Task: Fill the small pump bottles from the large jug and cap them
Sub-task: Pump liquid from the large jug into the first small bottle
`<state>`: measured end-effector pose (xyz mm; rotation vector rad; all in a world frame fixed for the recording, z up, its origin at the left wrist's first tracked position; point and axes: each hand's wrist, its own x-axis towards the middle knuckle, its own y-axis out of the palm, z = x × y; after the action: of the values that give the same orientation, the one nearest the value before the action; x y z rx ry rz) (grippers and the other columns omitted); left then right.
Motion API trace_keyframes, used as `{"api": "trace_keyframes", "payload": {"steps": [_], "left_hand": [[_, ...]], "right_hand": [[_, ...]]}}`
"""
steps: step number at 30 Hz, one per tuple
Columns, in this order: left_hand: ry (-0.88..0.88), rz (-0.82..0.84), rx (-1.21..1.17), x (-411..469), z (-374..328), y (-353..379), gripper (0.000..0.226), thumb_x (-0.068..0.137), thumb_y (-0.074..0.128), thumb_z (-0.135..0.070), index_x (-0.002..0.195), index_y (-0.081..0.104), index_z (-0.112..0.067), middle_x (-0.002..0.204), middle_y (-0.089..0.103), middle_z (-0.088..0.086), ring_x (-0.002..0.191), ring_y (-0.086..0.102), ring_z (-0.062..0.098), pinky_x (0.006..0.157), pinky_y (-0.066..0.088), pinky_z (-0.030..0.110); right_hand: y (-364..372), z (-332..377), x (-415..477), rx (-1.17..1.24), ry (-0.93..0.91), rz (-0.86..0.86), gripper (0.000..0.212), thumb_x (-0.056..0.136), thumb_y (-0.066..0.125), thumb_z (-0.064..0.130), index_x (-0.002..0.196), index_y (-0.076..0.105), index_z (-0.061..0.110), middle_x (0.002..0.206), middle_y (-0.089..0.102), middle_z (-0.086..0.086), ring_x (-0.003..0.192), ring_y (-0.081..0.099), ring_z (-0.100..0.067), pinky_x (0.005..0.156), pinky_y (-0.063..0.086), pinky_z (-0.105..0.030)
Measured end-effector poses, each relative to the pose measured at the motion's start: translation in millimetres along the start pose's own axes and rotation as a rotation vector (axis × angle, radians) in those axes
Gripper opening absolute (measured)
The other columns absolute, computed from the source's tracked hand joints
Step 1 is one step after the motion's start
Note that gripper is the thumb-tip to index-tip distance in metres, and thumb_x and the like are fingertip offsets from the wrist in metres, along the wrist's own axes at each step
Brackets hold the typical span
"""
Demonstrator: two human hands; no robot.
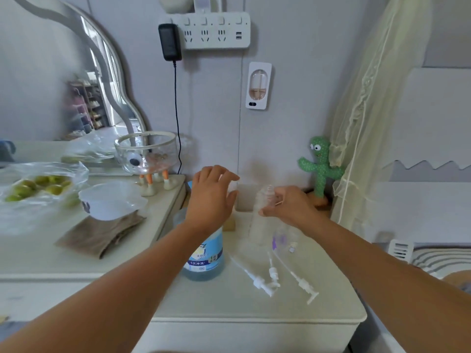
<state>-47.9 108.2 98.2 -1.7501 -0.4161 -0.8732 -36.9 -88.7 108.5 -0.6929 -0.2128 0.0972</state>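
The small bottle (261, 212) is made of clear, smooth plastic. It is tall and round, with a thin neck. It stands on the tabletop (229, 307) close to the back edge. Its long side goes up and down, it leans a little, and its open neck points up. The right grip (288, 205) holds it near the top, with the fingers and thumb curled round the neck.

A second clear bottle (281, 240) with purple marks is just beside it, toward the front. It is blurry and partly behind the right wrist, so how it sits cannot be told.

Three white plastic pump tops (274, 272) lie flat near the middle of the tabletop. Each has a long, thin tube. The tubes point toward the back edge and the heads point toward the front edge.

The big jug (204, 256) stands at the left edge of the tabletop. It is round and see-through, with blue liquid inside and a blue and white label. Its top is hidden under the left arm. The left grip (211, 194) hangs above it, fingers spread wide, holding nothing.

A green, fuzzy cactus toy (318, 169) stands at the back right corner. On the wall above hangs a white power strip (216, 30) with a black plug in it.
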Motion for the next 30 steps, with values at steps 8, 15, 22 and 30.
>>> {"api": "trace_keyframes", "payload": {"steps": [8, 15, 22, 30], "left_hand": [[-0.158, 0.092, -0.146, -10.6, 36.7, -25.3, 0.052, 0.088, 0.022, -0.032, 0.122, 0.058, -0.018, 0.105, 0.06, -0.004, 0.107, 0.055, 0.019, 0.108, 0.028, 0.044], [-0.313, 0.252, -0.513, -16.4, 66.3, -30.8, 0.04, 0.096, 0.038, -0.002, 0.13, 0.053, -0.017, 0.119, 0.056, -0.001, 0.102, 0.051, 0.011, 0.089, 0.042, 0.025], [-0.286, 0.394, -0.762, -15.8, 83.7, -36.8, 0.047, 0.095, 0.054, -0.005, 0.139, 0.045, -0.021, 0.132, 0.049, -0.006, 0.116, 0.056, 0.015, 0.102, 0.045, 0.032], [-0.403, 0.227, -0.676, -2.6, 71.7, -36.8, 0.032, 0.082, 0.073, -0.014, 0.112, 0.066, -0.02, 0.103, 0.064, -0.008, 0.08, 0.064, -0.002, 0.075, 0.055, 0.014]], "right_hand": [[38.5, 23.5, -0.1, 0.326, 0.011, 0.131, 0.022, 0.076, 0.079, 0.019, 0.067, 0.059, 0.023, 0.062, 0.053, 0.012, 0.064, 0.051, -0.005, 0.065, 0.043, -0.02], [59.5, 35.0, 1.7, 0.564, 0.086, 0.212, 0.025, 0.088, 0.066, 0.021, 0.112, 0.064, 0.013, 0.104, 0.069, -0.004, 0.095, 0.066, -0.019, 0.081, 0.054, -0.031], [64.3, 38.2, 1.3, 0.7, 0.14, 0.301, 0.027, 0.096, 0.051, 0.038, 0.117, 0.055, 0.021, 0.106, 0.068, -0.001, 0.085, 0.072, -0.022, 0.074, 0.057, -0.042], [73.8, 42.1, 2.0, 0.459, 0.051, 0.283, 0.043, 0.092, 0.048, 0.056, 0.123, 0.05, 0.027, 0.103, 0.071, -0.008, 0.093, 0.07, -0.027, 0.09, 0.054, -0.051]]}}
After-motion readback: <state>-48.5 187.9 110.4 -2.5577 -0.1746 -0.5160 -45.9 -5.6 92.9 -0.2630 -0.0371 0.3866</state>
